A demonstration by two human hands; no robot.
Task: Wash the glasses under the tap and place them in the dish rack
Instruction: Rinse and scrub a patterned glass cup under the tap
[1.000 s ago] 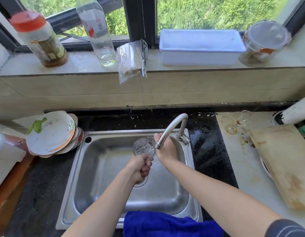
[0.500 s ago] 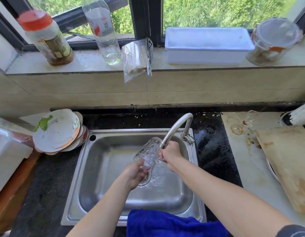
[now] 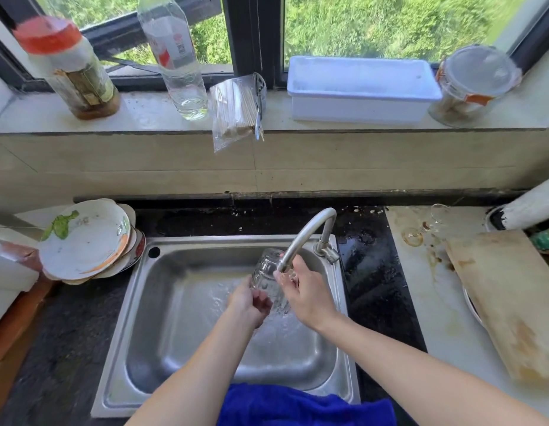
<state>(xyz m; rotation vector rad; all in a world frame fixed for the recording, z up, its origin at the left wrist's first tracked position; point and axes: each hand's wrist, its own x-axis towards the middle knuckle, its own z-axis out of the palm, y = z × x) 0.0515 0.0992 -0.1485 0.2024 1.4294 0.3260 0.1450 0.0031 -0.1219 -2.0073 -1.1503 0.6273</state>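
We see: glass (image 3: pixel 268 273) clear with a dimpled pattern; sink (image 3: pixel 174 318) silver-grey; cloth (image 3: pixel 297 405) bright blue; plates (image 3: pixel 85 241) white with an orange streak and a green leaf scrap; jar lid (image 3: pixel 47 35) red; tray (image 3: pixel 359 87) white; desk (image 3: pixel 377 287) black, speckled, cream with brown stains on the right; board (image 3: pixel 506 302) tan, blotched.

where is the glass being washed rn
Head view, centre: the glass is held by the left hand and right hand over the sink, just under the tap.
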